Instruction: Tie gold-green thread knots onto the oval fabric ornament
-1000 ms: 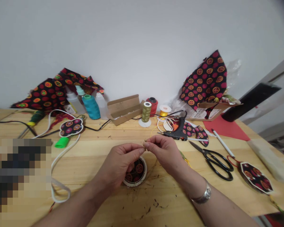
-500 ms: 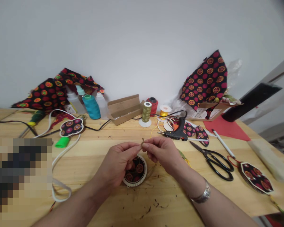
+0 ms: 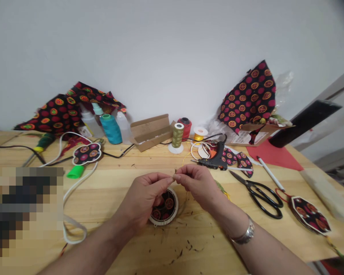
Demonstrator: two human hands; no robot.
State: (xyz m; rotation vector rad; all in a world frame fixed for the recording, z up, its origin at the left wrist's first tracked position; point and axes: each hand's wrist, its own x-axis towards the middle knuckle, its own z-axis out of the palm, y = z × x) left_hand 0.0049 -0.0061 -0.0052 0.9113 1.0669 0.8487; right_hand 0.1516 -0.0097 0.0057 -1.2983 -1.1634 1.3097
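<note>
My left hand (image 3: 149, 193) and my right hand (image 3: 193, 183) meet fingertip to fingertip above the wooden table. Both are closed in a pinch on a thin olive cord (image 3: 176, 170), whose short end sticks up between the fingertips. Most of the cord is hidden by my fingers. Below them lies a round, white-rimmed disc (image 3: 167, 204) covered in dark patterned fabric, partly behind my left hand. A thin yellowish strand (image 3: 186, 196) hangs beneath my right hand. Some green and yellow threads (image 3: 223, 189) lie just past my right wrist.
Black-handled scissors (image 3: 265, 200) lie right of my right hand, near an octagonal fabric piece (image 3: 311, 214). A black glue gun (image 3: 215, 160) lies behind my hands. Thread spools (image 3: 177, 136), an open cardboard box (image 3: 151, 133) and bottles (image 3: 123, 128) line the wall. White cable (image 3: 74, 187) loops at left.
The pinched fingertips have shifted very slightly, and less of the cord's end shows above them. The things on the table stay where they were.
</note>
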